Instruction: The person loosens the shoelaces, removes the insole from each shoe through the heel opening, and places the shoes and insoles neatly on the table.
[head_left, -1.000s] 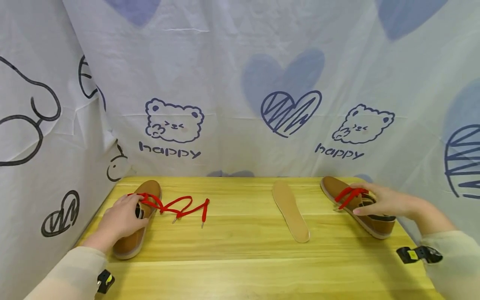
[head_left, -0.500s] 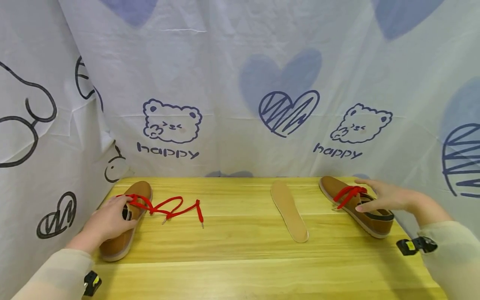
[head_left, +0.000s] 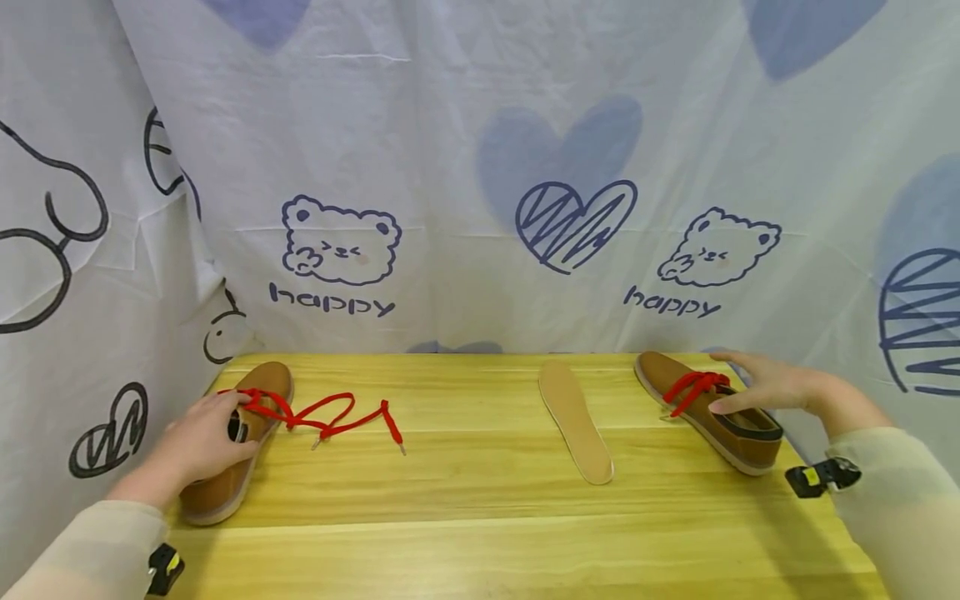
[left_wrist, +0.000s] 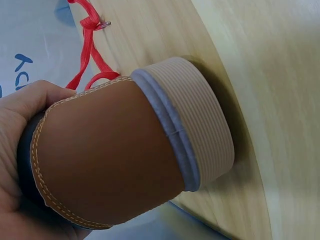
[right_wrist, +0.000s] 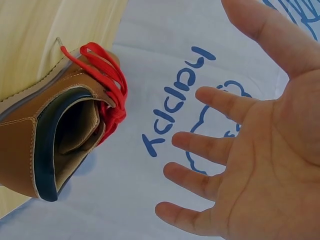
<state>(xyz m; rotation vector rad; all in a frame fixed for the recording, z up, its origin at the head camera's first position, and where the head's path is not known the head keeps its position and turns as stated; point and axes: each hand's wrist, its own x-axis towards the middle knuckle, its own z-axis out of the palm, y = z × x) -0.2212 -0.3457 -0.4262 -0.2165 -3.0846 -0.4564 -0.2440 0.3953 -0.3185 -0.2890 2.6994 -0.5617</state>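
Wooden table (head_left: 435,550), left fingers (head_left: 222,406) gripping a shoe (left_wrist: 110,155), right fingers (right_wrist: 202,146) spread

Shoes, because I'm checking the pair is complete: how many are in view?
2. The first shoe is at the table's left end, held by the left hand; the second shoe is at its right end, beside the right hand.

Matt lthr-look shoe (left_wrist: 105,155), ribbed sole (left_wrist: 202,120)
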